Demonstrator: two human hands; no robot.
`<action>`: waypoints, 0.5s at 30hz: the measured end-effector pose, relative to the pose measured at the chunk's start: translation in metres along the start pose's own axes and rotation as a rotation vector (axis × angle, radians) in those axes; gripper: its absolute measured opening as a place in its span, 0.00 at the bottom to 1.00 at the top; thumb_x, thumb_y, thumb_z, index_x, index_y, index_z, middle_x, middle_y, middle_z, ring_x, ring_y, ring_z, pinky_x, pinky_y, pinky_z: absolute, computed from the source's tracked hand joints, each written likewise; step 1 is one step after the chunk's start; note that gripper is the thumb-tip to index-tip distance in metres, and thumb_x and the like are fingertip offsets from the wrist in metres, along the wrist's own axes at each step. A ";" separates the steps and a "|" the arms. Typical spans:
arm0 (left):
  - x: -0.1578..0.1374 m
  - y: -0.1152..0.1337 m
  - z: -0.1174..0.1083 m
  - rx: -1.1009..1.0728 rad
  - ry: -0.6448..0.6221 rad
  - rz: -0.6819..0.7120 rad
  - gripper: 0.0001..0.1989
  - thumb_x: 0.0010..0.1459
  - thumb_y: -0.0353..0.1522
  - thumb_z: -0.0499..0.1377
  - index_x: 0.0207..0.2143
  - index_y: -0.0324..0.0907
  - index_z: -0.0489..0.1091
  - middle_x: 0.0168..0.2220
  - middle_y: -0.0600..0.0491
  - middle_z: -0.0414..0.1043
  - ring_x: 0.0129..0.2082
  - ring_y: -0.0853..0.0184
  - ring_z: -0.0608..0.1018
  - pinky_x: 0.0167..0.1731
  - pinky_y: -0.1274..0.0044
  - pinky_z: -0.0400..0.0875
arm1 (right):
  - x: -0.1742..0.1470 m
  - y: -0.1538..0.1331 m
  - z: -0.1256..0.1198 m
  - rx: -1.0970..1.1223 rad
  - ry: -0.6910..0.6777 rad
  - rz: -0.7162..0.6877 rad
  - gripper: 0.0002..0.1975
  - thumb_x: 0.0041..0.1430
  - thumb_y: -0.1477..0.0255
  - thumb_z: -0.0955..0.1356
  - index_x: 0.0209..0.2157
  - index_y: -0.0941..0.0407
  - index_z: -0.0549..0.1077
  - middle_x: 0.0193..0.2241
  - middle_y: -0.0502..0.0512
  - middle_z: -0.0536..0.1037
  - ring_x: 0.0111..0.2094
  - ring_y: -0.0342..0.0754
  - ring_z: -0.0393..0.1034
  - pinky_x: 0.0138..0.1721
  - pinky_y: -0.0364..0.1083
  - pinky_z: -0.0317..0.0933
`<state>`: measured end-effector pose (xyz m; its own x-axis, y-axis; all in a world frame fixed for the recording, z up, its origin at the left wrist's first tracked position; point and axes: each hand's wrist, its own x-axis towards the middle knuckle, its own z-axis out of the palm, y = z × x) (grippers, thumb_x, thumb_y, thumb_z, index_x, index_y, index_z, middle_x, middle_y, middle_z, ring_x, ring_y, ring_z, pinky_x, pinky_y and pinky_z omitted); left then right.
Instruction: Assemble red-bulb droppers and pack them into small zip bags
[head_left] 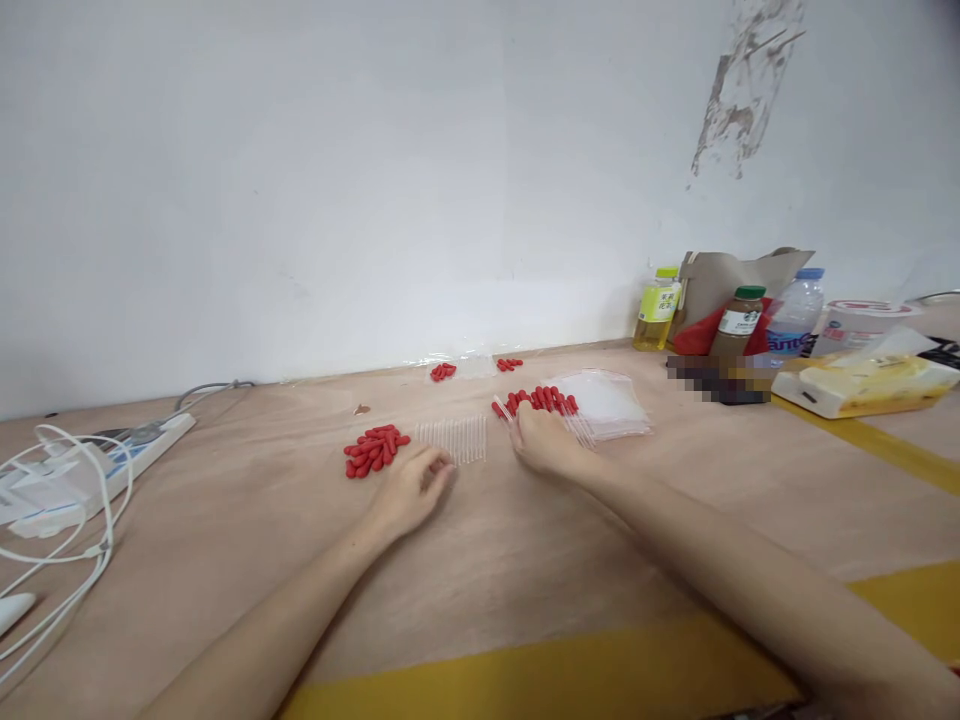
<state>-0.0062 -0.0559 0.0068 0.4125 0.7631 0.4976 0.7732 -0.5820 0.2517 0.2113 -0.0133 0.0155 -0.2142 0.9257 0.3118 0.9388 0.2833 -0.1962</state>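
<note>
"Where are the hands?"

"Both reach in over a desk (pixel 480 580) with a brown surface. The left hand (pixel 411 492) is loosely curled, thumb apart from the fingers, with nothing visible between them. It rests at the near left edge of a row of clear thin tubes (pixel 471 440). The right hand (pixel 544 440) has its fingertips pinched together, apparently on a single tube (pixel 505 408); the hand hides part of it."

"Why are the tubes in a row?"

"Probably so each can be picked out singly; they lie side by side, all pointing the same way. A heap of red bulb-shaped caps (pixel 375 452) sits just left of them, near the left hand, which likely spares that arm a long reach."

"And on the right?"

"More red caps (pixel 553 400) lie in a band just beyond the right hand. Clear tubes run from under some of them, though I cannot tell whether they are joined. Flat clear plastic bags (pixel 611 400) lie beside them, perhaps to keep them handy."

"Anything further off?"

"Two small red clusters (pixel 443 372) lie near the wall, seemingly in clear plastic. Bottles (pixel 739 320) and a tissue pack (pixel 862 385) stand well off to the right, leaving both arms room."
</note>
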 end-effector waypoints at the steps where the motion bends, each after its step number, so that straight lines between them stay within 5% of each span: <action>1: 0.005 -0.008 -0.006 0.074 0.045 -0.016 0.07 0.56 0.31 0.50 0.29 0.40 0.66 0.29 0.52 0.66 0.32 0.66 0.68 0.33 0.76 0.61 | -0.007 0.008 -0.001 0.048 0.021 -0.078 0.13 0.58 0.72 0.54 0.38 0.64 0.64 0.31 0.64 0.73 0.33 0.52 0.68 0.34 0.48 0.55; 3: 0.016 -0.026 -0.018 0.219 0.090 -0.096 0.07 0.55 0.32 0.51 0.29 0.40 0.68 0.29 0.51 0.67 0.34 0.63 0.68 0.37 0.73 0.61 | -0.021 0.025 0.001 0.152 0.080 -0.252 0.12 0.59 0.73 0.54 0.38 0.62 0.63 0.32 0.61 0.73 0.33 0.49 0.67 0.34 0.46 0.57; 6: 0.032 -0.050 -0.030 0.345 -0.065 -0.191 0.09 0.53 0.34 0.52 0.32 0.41 0.71 0.35 0.49 0.67 0.40 0.60 0.67 0.42 0.70 0.59 | -0.037 0.043 0.008 0.245 0.213 -0.422 0.13 0.59 0.74 0.55 0.44 0.59 0.62 0.39 0.60 0.71 0.41 0.49 0.65 0.40 0.47 0.58; 15: 0.046 -0.087 -0.021 0.233 -0.181 -0.200 0.06 0.45 0.34 0.59 0.26 0.44 0.75 0.35 0.50 0.69 0.39 0.58 0.70 0.44 0.68 0.57 | -0.047 0.056 0.018 0.320 0.318 -0.453 0.14 0.57 0.78 0.56 0.44 0.57 0.65 0.37 0.58 0.73 0.39 0.49 0.65 0.39 0.48 0.59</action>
<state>-0.0649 0.0242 0.0247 0.3041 0.9052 0.2968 0.9278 -0.3521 0.1232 0.2688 -0.0369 -0.0272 -0.4339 0.5913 0.6797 0.6363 0.7353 -0.2335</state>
